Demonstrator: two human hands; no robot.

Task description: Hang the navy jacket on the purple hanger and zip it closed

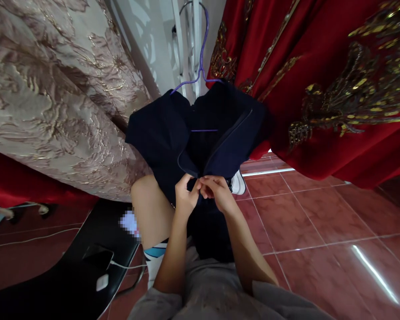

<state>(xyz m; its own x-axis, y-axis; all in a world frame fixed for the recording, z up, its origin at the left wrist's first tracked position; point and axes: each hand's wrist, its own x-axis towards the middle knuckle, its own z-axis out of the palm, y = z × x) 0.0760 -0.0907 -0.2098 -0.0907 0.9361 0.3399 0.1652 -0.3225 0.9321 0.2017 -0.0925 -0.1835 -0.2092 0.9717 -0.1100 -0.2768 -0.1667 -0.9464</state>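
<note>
Red tiles behind, both hands pinch the dark garment's front edges, fastening hidden.

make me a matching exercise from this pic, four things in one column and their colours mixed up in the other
Things:
1. jacket
2. hanger
3. floor tiles
4. shoe

Colours:
a. white
b. dark navy
c. reddish brown
d. purple

Pairs: 1-b, 2-d, 3-c, 4-a

Both the left hand and the right hand pinch the jacket's front edges together.
</note>
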